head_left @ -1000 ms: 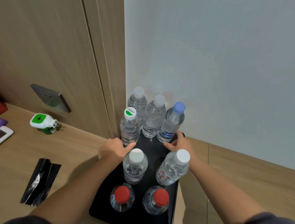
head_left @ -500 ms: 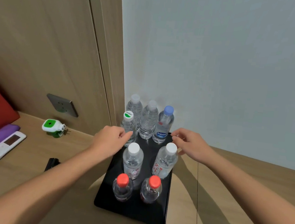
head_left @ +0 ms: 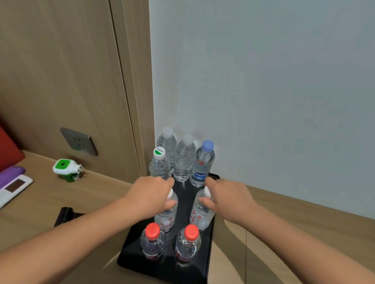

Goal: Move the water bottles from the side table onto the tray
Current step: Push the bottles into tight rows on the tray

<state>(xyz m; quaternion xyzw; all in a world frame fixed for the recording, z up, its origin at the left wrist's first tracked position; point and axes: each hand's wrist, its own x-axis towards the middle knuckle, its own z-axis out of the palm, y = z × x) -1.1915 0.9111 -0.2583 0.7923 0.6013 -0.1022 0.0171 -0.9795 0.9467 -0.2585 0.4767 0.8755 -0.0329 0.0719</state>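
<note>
While both grips sat at the far end of the tray a second ago, they now hover over its middle. The left grip covers the cap of the left white-capped bottle, and the right grip lies against the shoulder of the right white-capped bottle. I cannot tell whether either pinches its bottle or only brushes it, because curled fingers hide the contact. All eight bottles stand upright on the tray where they stood before, so the moving looks finished. They are thin clear plastic, ribbed at the tray's far end and smooth and labelled nearer. Their hard screw caps are red, white, blue and green-marked. The tray is glossy black with rounded corners and mirrors the bottles. The bench under it is matte wood-grain.
</note>
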